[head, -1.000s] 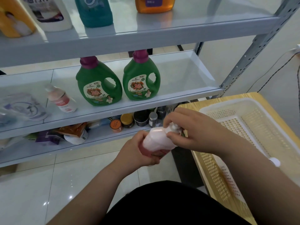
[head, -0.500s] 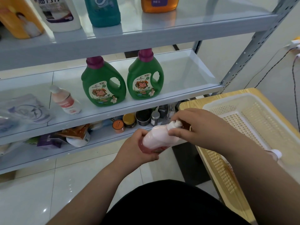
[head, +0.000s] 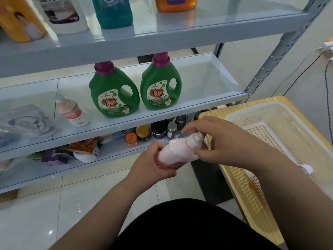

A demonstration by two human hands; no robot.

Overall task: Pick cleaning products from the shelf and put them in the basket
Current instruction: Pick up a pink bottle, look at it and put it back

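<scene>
We hold the bottle (head: 177, 153) tilted, just left of the basket (head: 252, 110), not yet in it; our left hand (head: 153, 163) has its fingers wrapped round the base, our right hand (head: 221, 143) pinches the neck, forefinger spread out

You have two green jugs, the left jug (head: 113, 92) and the right jug (head: 160, 87), and two pink bottles, the shelved pink bottle (head: 72, 110) and the held pink bottle (head: 178, 150). Above them you can count four bottles: yellow bottle (head: 19, 20), white bottle (head: 63, 13), teal bottle (head: 113, 11), orange bottle (head: 176, 3). Lower down you get four small jars, orange-lidded jar (head: 131, 139), yellow-lidded jar (head: 143, 132), black jar (head: 158, 129), silver jar (head: 172, 129), plus one white basket (head: 255, 108).
</scene>
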